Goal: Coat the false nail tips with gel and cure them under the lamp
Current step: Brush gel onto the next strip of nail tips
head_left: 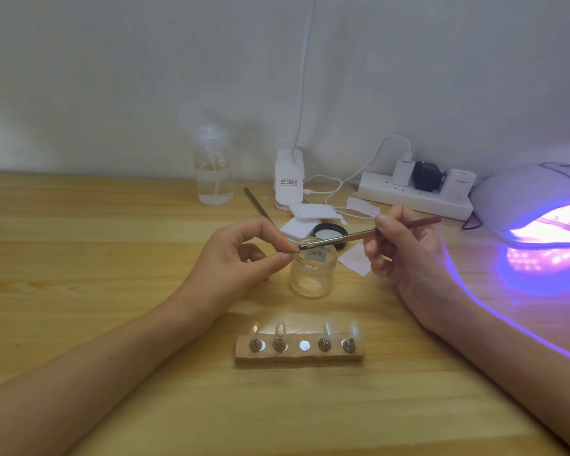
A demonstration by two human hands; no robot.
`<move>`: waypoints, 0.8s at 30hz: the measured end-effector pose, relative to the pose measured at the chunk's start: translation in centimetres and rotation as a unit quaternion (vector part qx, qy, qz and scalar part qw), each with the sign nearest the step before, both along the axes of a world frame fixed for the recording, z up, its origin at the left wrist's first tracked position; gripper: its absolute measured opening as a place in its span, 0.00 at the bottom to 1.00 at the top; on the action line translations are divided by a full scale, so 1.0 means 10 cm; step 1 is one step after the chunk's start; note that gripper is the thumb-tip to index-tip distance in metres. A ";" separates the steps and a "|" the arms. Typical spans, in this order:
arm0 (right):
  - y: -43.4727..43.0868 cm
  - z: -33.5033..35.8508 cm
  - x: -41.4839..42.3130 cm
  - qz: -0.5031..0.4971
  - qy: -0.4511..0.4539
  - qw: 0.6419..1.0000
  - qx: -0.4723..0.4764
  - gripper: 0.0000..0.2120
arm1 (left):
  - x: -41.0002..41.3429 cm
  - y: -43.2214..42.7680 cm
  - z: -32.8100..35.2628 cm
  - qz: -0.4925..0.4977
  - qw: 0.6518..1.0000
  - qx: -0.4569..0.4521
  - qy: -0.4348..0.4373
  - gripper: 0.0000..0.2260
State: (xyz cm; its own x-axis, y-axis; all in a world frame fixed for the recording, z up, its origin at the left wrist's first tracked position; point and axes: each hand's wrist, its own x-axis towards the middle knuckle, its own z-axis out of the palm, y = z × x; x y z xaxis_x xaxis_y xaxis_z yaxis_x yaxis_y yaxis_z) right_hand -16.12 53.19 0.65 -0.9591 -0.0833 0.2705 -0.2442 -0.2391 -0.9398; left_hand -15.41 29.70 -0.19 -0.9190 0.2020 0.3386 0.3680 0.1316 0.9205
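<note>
Thin brown brush (369, 234) is held in curled right hand (408, 258) above round clear glass jar (313, 274). Small item (299, 247) at bristle end is pinched by left hand (241, 258), thumb against forefinger.

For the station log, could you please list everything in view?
tan wooden nail stand: one, front centre, middle spot empty
clear false nail tips: four, on stand
small glass gel jar: one, yellowish, centre
round black lid: one, behind jar
brown-handled brush: one, over jar
white curing lamp: one, glowing violet, right
white power strip: one, back right
clear pump bottle: one, back left
white plastic bottle: one, back centre
left hand: one, grip pinched at brush tip
right hand: one, grip on brush handle
</note>
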 end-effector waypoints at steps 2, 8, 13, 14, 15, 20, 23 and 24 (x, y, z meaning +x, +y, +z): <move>-0.01 0.00 0.01 -0.008 -0.001 1.000 0.007 0.11 | 0.00 0.00 0.00 -0.002 1.000 0.001 0.002 0.05; 0.01 0.00 -0.01 0.000 0.003 1.000 -0.003 0.12 | 0.00 0.00 0.00 -0.005 1.000 0.006 0.004 0.04; 0.00 0.00 -0.01 -0.023 -0.010 1.000 0.001 0.10 | 0.00 -0.01 0.00 -0.012 1.000 0.008 0.005 0.04; 0.01 0.00 -0.02 -0.025 -0.013 1.000 -0.006 0.10 | 0.00 0.00 0.00 -0.011 1.000 0.008 0.004 0.04; 0.01 0.00 -0.02 -0.020 -0.009 1.000 -0.011 0.11 | 0.00 0.00 0.00 -0.009 1.000 0.008 0.003 0.05; -0.01 -0.01 -0.01 -0.007 -0.003 1.000 0.006 0.11 | 0.01 -0.01 0.00 -0.013 1.000 0.004 0.010 0.04; 0.01 -0.01 -0.02 -0.029 -0.015 0.999 -0.006 0.10 | 0.01 0.00 0.01 -0.007 1.000 0.004 0.012 0.04; 0.01 0.00 -0.02 -0.022 -0.011 1.000 -0.008 0.10 | 0.01 0.00 0.01 -0.006 1.000 0.003 0.012 0.04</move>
State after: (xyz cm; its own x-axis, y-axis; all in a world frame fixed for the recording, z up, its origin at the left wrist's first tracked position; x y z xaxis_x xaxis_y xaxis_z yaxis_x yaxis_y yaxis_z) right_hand -16.30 53.29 0.61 -0.9676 -0.0369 0.2499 -0.2339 -0.2432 -0.9414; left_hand -15.34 29.74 -0.12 -0.9083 0.2115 0.3610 0.3909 0.1216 0.9124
